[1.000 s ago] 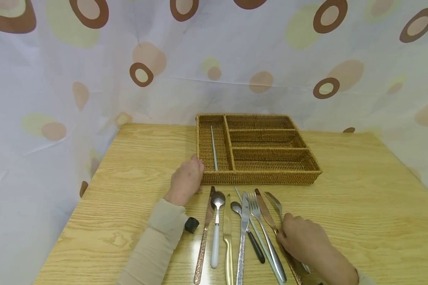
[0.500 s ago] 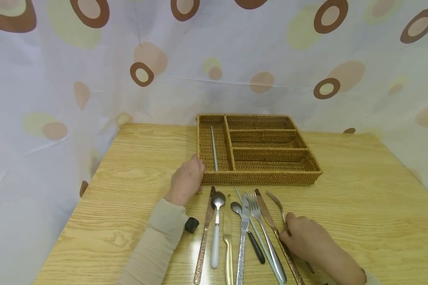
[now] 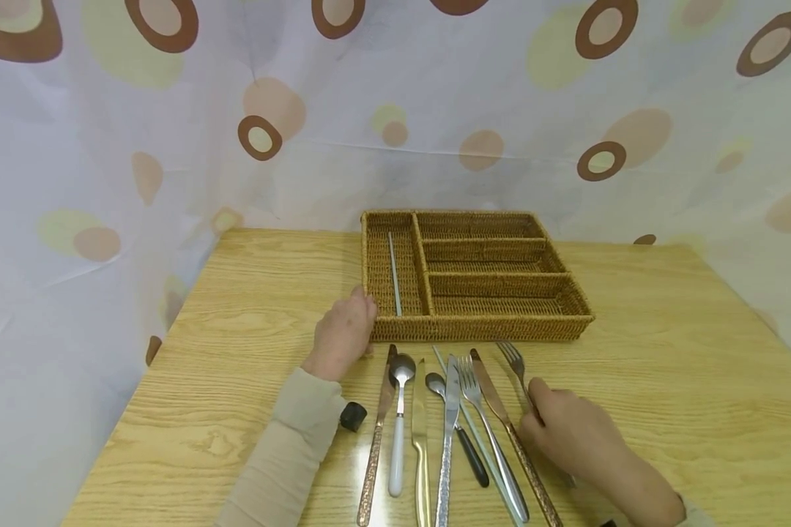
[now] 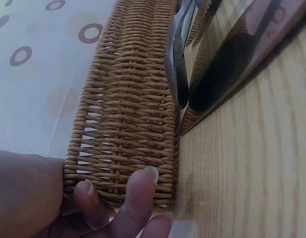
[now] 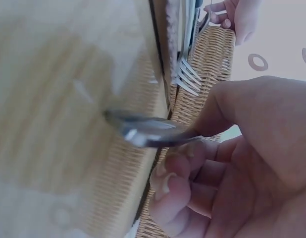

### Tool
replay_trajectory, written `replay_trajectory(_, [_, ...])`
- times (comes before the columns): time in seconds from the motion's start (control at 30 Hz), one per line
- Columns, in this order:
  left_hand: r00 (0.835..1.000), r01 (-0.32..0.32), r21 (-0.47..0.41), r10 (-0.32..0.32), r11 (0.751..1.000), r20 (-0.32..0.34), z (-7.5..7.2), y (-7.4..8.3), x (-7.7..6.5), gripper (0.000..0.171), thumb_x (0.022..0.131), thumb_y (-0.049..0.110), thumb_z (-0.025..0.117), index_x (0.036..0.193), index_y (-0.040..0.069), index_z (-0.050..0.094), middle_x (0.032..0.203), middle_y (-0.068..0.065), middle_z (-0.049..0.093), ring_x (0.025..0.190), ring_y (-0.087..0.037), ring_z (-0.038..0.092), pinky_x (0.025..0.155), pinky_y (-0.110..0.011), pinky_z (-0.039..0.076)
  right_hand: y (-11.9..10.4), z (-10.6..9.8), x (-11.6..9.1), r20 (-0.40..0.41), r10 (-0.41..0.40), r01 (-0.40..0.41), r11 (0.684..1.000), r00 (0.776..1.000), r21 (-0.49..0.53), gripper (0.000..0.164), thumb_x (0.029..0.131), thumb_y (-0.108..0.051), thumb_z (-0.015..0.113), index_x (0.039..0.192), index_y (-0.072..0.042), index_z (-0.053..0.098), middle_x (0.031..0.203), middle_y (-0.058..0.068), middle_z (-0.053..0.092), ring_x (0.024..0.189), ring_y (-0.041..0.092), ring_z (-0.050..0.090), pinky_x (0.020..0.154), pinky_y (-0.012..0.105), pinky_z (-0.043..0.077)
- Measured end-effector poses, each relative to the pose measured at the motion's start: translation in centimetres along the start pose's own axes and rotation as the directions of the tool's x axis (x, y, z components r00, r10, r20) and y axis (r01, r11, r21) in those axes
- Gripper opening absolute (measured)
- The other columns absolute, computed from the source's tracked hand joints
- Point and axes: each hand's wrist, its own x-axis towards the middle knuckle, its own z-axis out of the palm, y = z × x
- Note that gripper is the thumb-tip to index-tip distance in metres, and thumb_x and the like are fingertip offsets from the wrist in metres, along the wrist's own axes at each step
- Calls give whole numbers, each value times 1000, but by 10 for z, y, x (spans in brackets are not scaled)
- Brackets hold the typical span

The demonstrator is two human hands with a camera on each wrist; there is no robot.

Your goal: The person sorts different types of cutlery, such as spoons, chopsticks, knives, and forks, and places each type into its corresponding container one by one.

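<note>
A wicker cutlery tray (image 3: 481,329) with several compartments stands at the back of the table. My left hand (image 3: 343,333) holds its front left corner, fingers bent against the woven wall (image 4: 128,99) in the left wrist view. At the right, my right hand (image 3: 573,432) pinches a silver fork (image 3: 514,360), tines pointing away toward the tray. In the right wrist view the fork's handle end (image 5: 148,133) sticks out from thumb and fingertips over the table. Just left of that hand lies a copper-coloured knife (image 3: 527,468). One pale chopstick (image 3: 394,274) lies in the tray's left compartment.
Before the tray lie another copper-coloured knife (image 3: 372,461), a white-handled spoon (image 3: 398,454), a gold knife (image 3: 420,428), a silver knife (image 3: 446,439), a black-handled spoon (image 3: 472,457), a pale green chopstick (image 3: 439,356) and a second fork (image 3: 499,446). Patterned cloth (image 3: 343,176) hangs behind.
My right hand has shifted slightly right and forward with the fork, whose tines have turned and now sit closer to the tray. My left hand has stayed at the corner.
</note>
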Motion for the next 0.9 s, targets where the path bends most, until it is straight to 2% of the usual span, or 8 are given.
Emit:
replay_trajectory(0.13, [1000, -3, 4, 3, 1000, -5, 0, 0, 1, 45, 102, 27, 25, 133, -5, 30, 54, -5, 54, 41, -13, 52, 36, -30, 42, 3, -7, 4, -53, -51, 49, 998, 997, -30, 14, 84, -11, 48, 74, -14, 39, 51, -5, 36, 42, 6, 32, 33, 20, 27])
replay_trajectory(0.4, [1000, -6, 3, 6, 1000, -4, 0, 0, 1, 45, 102, 26, 25, 133, -6, 30, 54, -5, 54, 40, -13, 52, 34, -29, 41, 7, -28, 15, -103, -106, 97, 991, 989, -87, 16, 84, -9, 45, 71, -13, 37, 53, -4, 33, 43, 7, 30, 34, 19, 26])
replay_trajectory(0.53, [1000, 3, 1, -3, 1000, 4, 0, 1, 1, 46, 102, 27, 25, 133, -6, 30, 55, -5, 54, 41, -14, 52, 34, -28, 41, 10, -35, 22, -165, -172, 155, 981, 971, -114, 13, 84, -7, 45, 74, -12, 38, 51, -5, 31, 41, 5, 27, 33, 18, 24])
replay_trajectory(0.63, [1000, 5, 5, -5, 1000, 7, 0, 1, 0, 43, 102, 27, 25, 129, -5, 34, 55, -5, 54, 41, -14, 52, 35, -29, 41, 12, -42, 30, -254, -279, 245, 957, 926, -157, 10, 82, -3, 47, 79, -9, 40, 50, -7, 29, 41, 3, 22, 33, 17, 20])
replay_trajectory(0.77, [1000, 1, 6, -1, 1000, 12, 0, 1, 0, 42, 102, 27, 24, 125, -5, 37, 54, -5, 54, 41, -14, 52, 34, -28, 42, 14, -51, 42, -350, -406, 337, 910, 844, -241, 11, 81, 0, 51, 82, -7, 43, 51, -8, 27, 41, 2, 20, 34, 16, 17])
replay_trajectory(0.8, [1000, 1, 7, -1, 1000, 12, 0, 1, 0, 41, 102, 27, 24, 124, -5, 37, 54, -5, 54, 41, -14, 52, 34, -28, 42, 14, -54, 46, -366, -421, 345, 903, 830, -255, 11, 81, 0, 53, 84, -7, 45, 52, -8, 28, 42, 3, 20, 34, 17, 17])
replay_trajectory(0.9, [1000, 1, 11, -1, 1000, 13, 0, 1, 0, 42, 102, 28, 23, 123, -5, 38, 54, -5, 54, 41, -14, 52, 34, -28, 41, 14, -61, 55, -385, -439, 348, 893, 812, -285, 12, 82, -2, 57, 83, -8, 47, 54, -7, 31, 43, 5, 23, 35, 19, 19])
